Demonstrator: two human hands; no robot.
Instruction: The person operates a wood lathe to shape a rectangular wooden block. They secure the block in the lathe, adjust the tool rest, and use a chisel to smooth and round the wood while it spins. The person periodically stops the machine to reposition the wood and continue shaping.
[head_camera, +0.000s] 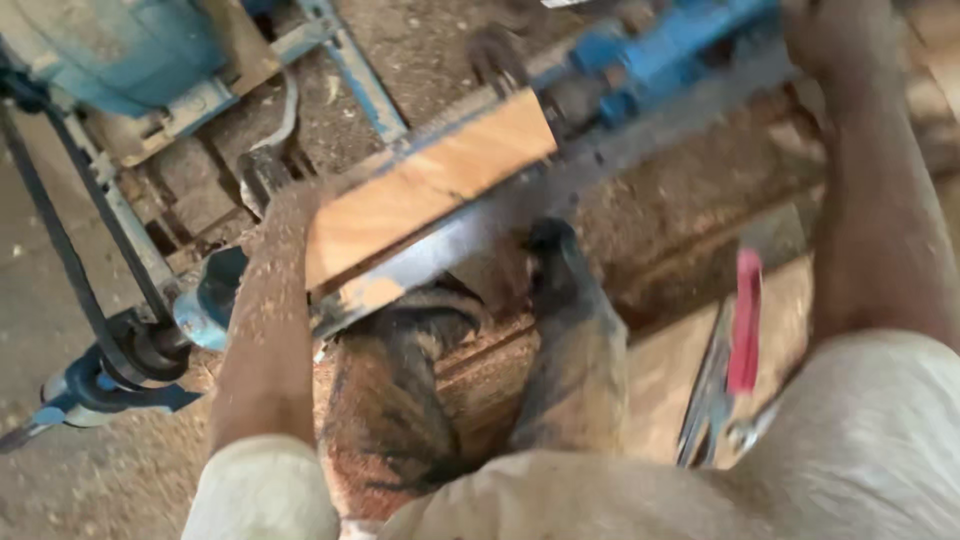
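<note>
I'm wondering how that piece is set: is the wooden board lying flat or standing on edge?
Flat, slightly slanted in view. The wooden board shows its broad pale face upward, lying along the blue machine frame, with the left hand at its near end.

Even, soft daylight; no hard shadows or glare. Whole frame was smeared by motion blur, worst at the upper right, where the right hand (835, 35) lost its outline. Pale sleeves looked slightly washed out. Edges were soft throughout.
</note>
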